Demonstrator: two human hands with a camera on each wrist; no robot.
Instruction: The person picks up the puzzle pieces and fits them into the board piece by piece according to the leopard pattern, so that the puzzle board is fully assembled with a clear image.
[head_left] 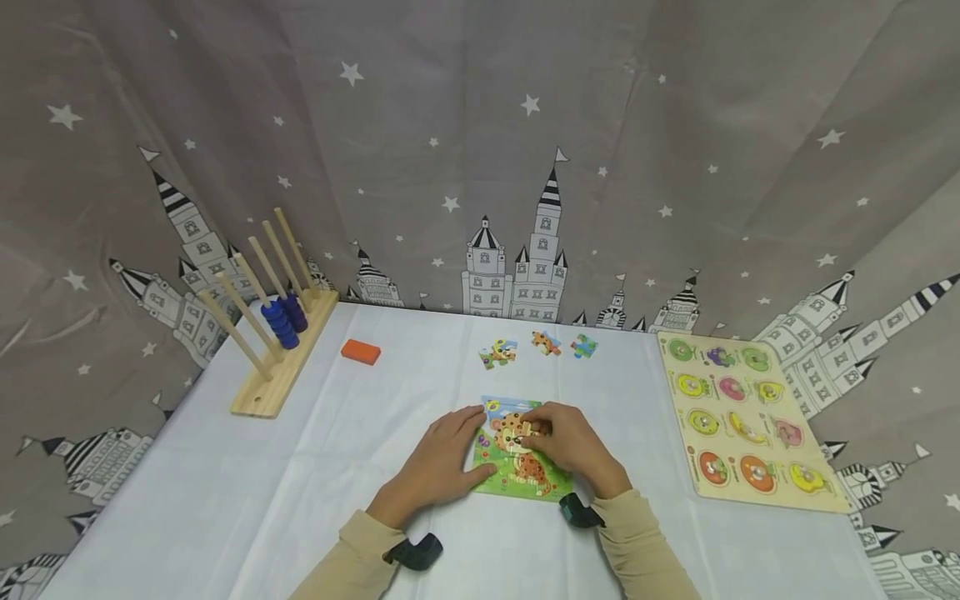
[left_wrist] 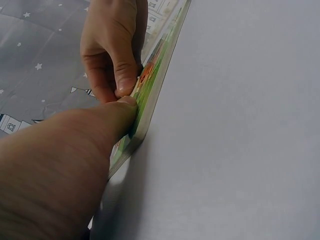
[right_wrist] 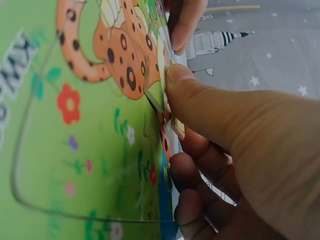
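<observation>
A leopard jigsaw puzzle [head_left: 510, 487] with a green and blue picture lies flat on the white table. My left hand [head_left: 441, 457] rests along its left side, fingers extended and thumb on its lower left edge. Over the upper right of the picture, my right hand [head_left: 576, 443] pinches a jigsaw piece [right_wrist: 178, 128] between thumb and fingers. That piece is tilted against the board in the right wrist view and mostly covered by the fingers. Behind the board lie three loose jigsaw pieces: one with a face [head_left: 500, 354], an orange one [head_left: 546, 342] and a blue-green one [head_left: 583, 346].
A wooden peg stand [head_left: 258, 402] with blue and purple rings is at the left. Beside it lies an orange block [head_left: 361, 352]. A wooden fruit peg board [head_left: 750, 387] lies at the right. A grey curtain [head_left: 405, 108] printed with castles hangs behind the table.
</observation>
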